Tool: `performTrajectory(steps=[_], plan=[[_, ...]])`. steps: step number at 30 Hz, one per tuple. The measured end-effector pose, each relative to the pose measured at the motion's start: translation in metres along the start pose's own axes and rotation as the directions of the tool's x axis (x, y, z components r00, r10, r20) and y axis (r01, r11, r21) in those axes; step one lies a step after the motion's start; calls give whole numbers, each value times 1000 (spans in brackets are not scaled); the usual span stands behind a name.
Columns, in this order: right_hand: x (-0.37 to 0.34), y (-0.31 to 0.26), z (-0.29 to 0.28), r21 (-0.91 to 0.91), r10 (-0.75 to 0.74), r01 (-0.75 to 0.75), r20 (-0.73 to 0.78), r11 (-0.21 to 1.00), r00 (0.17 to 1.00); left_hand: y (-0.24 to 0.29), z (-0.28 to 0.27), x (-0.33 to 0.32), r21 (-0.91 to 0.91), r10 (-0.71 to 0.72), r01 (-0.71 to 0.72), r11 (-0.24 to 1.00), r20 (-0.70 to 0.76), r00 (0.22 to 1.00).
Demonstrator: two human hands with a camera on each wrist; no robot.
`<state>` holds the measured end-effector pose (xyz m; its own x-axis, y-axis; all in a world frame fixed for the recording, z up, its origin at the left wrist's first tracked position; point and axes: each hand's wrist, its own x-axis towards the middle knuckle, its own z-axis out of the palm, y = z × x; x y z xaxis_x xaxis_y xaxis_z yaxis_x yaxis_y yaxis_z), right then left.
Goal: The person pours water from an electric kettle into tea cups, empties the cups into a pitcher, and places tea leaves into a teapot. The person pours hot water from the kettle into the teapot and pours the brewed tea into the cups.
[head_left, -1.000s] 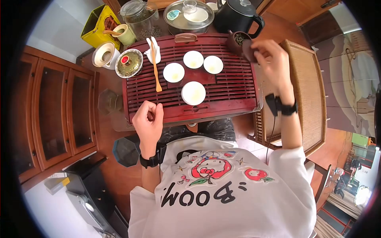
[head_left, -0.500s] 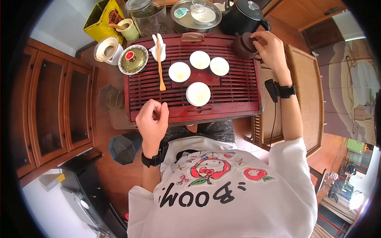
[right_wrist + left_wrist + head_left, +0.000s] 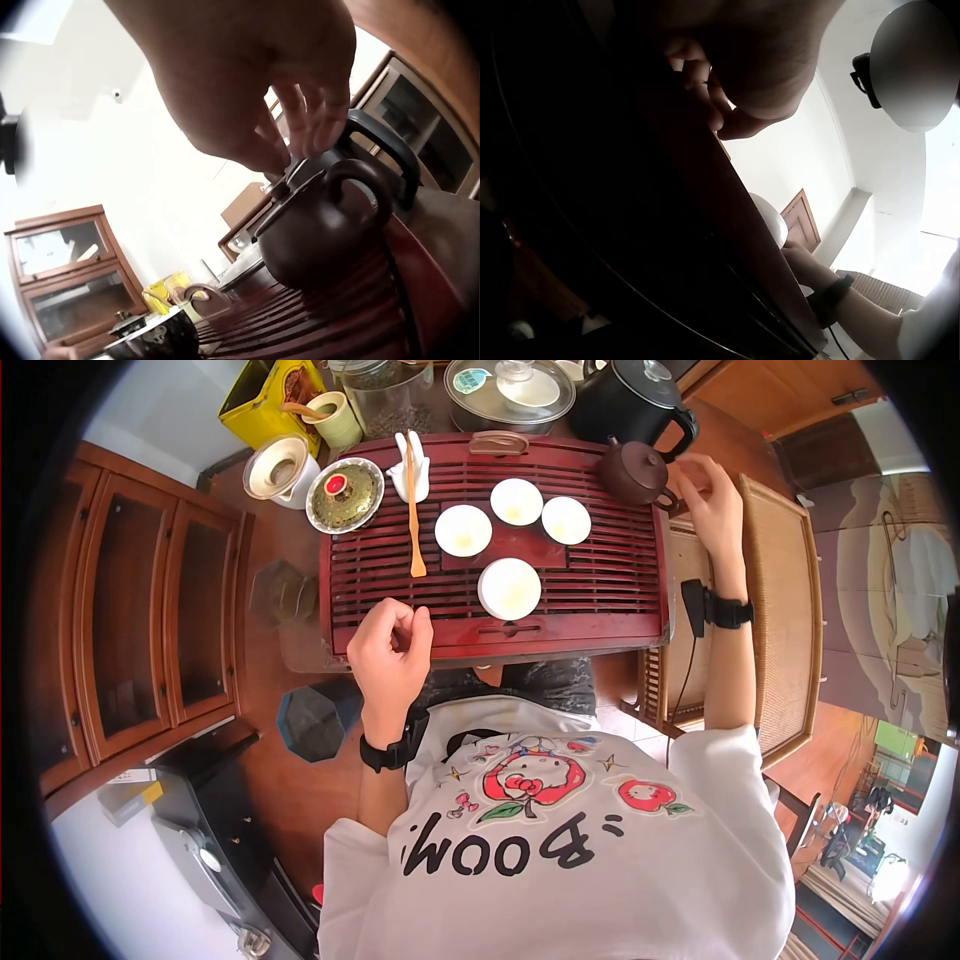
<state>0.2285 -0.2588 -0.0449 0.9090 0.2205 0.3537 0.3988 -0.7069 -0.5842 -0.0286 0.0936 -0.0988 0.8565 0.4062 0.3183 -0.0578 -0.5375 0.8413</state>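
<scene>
A dark brown teapot (image 3: 632, 472) stands at the tray's far right corner, its lid (image 3: 289, 199) seated on top. My right hand (image 3: 712, 510) is just to the right of the teapot's handle, fingers bent loosely and holding nothing. From the right wrist, the fingers (image 3: 326, 127) appear above the lid's knob and the handle. My left hand (image 3: 390, 660) rests at the near left edge of the red slatted tea tray (image 3: 590, 625), its fingers loosely curled around nothing. Mid-tray are several white cups, among them a larger cup (image 3: 509, 589) nearest me.
A lidded gaiwan (image 3: 345, 495), a white hand-shaped rest (image 3: 418, 478) and a wooden tea scoop (image 3: 416, 540) lie to the left. Behind the tray stand a glass-lidded pot (image 3: 510, 398), a black kettle (image 3: 630, 405), a glass jar (image 3: 390, 400) and a yellow tin (image 3: 250, 410). A woven chair (image 3: 775, 620) stands right.
My right hand brought the lid onto the open teapot, let it go and drew back to the right. The left hand stays at the tray edge.
</scene>
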Motion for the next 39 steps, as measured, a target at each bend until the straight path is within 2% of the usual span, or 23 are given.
performTrajectory(steps=[1, 2, 3, 4, 5, 6, 9, 16, 21, 22, 25, 27, 29, 30, 31, 33, 36, 39], plan=[[-5, 15, 0, -18, 77, -78, -23, 997, 997, 0, 0, 0, 2, -4, 4, 1000, -4, 1000], [-13, 26, 0, -13, 123, -122, 18, 992, 992, 1, 1, 1, 0, -9, 9, 1000, -1, 1000], [-19, 36, 2, -12, 120, -119, 22, 993, 993, 1, 1, 1, -2, -12, 12, 1000, 2, 1000], [-23, 34, 4, 187, 238, -260, 131, 947, 962, 1, 2, 1, 0, -14, 14, 1000, -3, 1000], [-27, 32, 4, 359, 326, -404, 259, 841, 909, -1, 2, 1, 2, -6, 6, 1000, 1, 1000], [-32, 29, 6, 448, 336, -440, 295, 778, 894, -2, 3, 1, 3, 3, -3, 1000, 6, 1000], [-34, 29, 16, 511, 332, -480, 357, 713, 873, -1, 3, 1, -5, -6, 6, 1000, 4, 1000], [-34, 38, 25, 606, 269, -404, 306, 685, 913, 10, 1, 6, -33, 0, 0, 999, 11, 1000], [-53, 14, 11, 628, 269, -387, 279, 675, 922, 53, 17, 17, -191, 121, -108, 976, 60, 991], [-58, 3, 7, 643, 257, -364, 258, 674, 931, 62, 18, 20, -184, 153, -130, 974, 122, 981], [-71, -16, -9, 671, 239, -355, 263, 651, 935, 91, 40, 33, -362, 332, -266, 893, 130, 934], [-78, -26, -19, 677, 205, -323, 252, 661, 946, 110, 52, 38, -400, 365, -255, 880, 228, 903], [-81, -31, -29, 589, 146, -299, 294, 750, 945, 121, 75, 38, -400, 429, -320, 859, 220, 876], [-82, -35, -30, 579, 111, -254, 272, 775, 956, 126, 79, 35, -371, 419, -302, 878, 290, 861], [-83, -44, -33, 573, 112, -256, 275, 779, 955, 127, 88, 31, -371, 396, -277, 886, 296, 869], [-82, -62, -38, 468, 38, -162, 265, 869, 964, 128, 101, 23, -327, 371, -270, 906, 301, 878], [-78, -73, -39, 404, 11, -118, 259, 907, 966, 126, 103, 13, -249, 361, -285, 926, 356, 862], [-72, -84, -40, 342, -24, -72, 268, 937, 963, 123, 105, 6, -269, 356, -276, 923, 319, 878]])
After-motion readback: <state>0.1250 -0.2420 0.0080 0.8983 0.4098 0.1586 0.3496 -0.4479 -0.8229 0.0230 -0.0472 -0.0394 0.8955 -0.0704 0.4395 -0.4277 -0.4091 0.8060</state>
